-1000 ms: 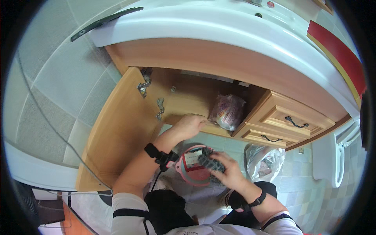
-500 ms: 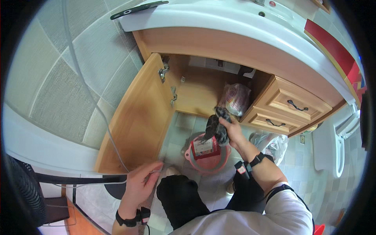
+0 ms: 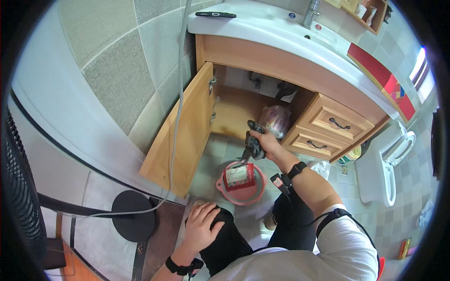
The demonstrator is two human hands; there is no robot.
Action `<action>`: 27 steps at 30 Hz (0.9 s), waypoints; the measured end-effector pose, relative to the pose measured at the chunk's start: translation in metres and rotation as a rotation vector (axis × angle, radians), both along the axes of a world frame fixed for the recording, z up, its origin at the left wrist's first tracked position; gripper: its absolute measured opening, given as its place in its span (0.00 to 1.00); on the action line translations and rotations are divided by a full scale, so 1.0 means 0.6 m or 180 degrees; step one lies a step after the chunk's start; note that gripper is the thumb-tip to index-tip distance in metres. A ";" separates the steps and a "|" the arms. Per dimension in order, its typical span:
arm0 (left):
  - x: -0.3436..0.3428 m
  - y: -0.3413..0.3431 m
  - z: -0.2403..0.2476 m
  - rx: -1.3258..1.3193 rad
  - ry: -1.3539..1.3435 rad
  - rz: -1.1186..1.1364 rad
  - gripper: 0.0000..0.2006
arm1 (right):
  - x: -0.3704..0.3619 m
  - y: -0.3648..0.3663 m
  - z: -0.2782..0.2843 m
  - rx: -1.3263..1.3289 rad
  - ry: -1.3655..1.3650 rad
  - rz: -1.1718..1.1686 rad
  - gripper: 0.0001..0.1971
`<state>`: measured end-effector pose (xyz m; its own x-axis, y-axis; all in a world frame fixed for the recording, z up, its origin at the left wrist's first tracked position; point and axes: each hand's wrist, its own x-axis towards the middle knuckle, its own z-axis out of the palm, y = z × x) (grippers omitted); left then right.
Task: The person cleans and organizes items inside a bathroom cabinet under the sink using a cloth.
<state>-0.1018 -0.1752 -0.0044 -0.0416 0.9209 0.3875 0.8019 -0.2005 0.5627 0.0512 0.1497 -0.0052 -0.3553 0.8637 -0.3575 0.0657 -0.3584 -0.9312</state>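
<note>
My right hand (image 3: 267, 144) is closed around a bunched dark grey cloth (image 3: 254, 149), with its end hanging down over the pink basin (image 3: 263, 180) on the floor. Inside the basin lies a red and white package (image 3: 236, 174). My left hand (image 3: 201, 225) rests on my left knee with its fingers stretched out, holding nothing. Just past the cloth, a clear plastic bag with colourful contents (image 3: 275, 118) sits at the right side of the open cabinet (image 3: 234, 110).
The cabinet door (image 3: 180, 136) stands open to the left, and a grey cable (image 3: 177, 122) hangs in front of it. Drawers (image 3: 323, 122) lie to the right under the white sink counter (image 3: 262, 33). Further right is a toilet (image 3: 379, 173); a fan (image 3: 21, 187) stands at the left.
My left hand has moved from beside the cable onto my knee. My right hand still grips the cloth, now higher above the basin. The view has shifted.
</note>
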 end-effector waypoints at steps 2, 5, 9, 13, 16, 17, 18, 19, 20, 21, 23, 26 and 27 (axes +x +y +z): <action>0.000 0.004 0.003 -0.0029 -0.0015 -0.0019 0.17 | -0.009 0.008 0.016 0.0395 -0.0217 -0.0055 0.20; -0.003 0.011 0.004 -0.0237 -0.0061 -0.0029 0.17 | -0.013 0.060 0.011 0.0848 -0.0349 -0.0001 0.31; 0.000 0.025 0.022 -0.0404 0.0082 0.0059 0.16 | -0.054 0.149 0.001 0.3354 -0.1360 0.0099 0.43; -0.010 0.022 0.026 -0.0725 0.0175 0.0146 0.14 | -0.138 0.210 -0.028 0.3454 -0.1445 0.0626 0.49; -0.011 0.009 0.019 -0.0711 -0.0062 0.0201 0.17 | -0.192 0.251 -0.116 0.2978 -0.2017 0.1481 0.48; -0.013 0.009 0.023 -0.0716 -0.0056 0.0236 0.17 | -0.206 0.264 -0.140 0.2381 -0.2470 0.2086 0.48; -0.010 0.012 0.026 -0.0678 -0.0116 0.0281 0.17 | -0.214 0.273 -0.144 0.2053 -0.2127 0.1845 0.47; -0.008 0.016 0.030 -0.0636 -0.0174 0.0325 0.17 | -0.227 0.287 -0.162 0.2077 -0.2103 0.1893 0.47; -0.007 0.020 0.037 -0.0627 -0.0201 0.0422 0.17 | -0.243 0.304 -0.185 0.2082 -0.2256 0.1543 0.47; -0.010 0.022 0.038 -0.0616 -0.0187 0.0460 0.17 | -0.259 0.316 -0.197 0.2080 -0.2398 0.1172 0.47; -0.010 0.022 0.033 -0.0720 -0.0291 0.0549 0.17 | -0.274 0.328 -0.226 0.2455 -0.2901 0.1221 0.43; -0.012 0.030 0.030 -0.0692 -0.0326 0.0616 0.16 | -0.304 0.309 -0.215 0.2679 -0.3379 0.1531 0.36; -0.011 0.034 0.031 -0.0694 -0.0364 0.0567 0.16 | -0.307 0.317 -0.216 0.2649 -0.3409 0.1503 0.36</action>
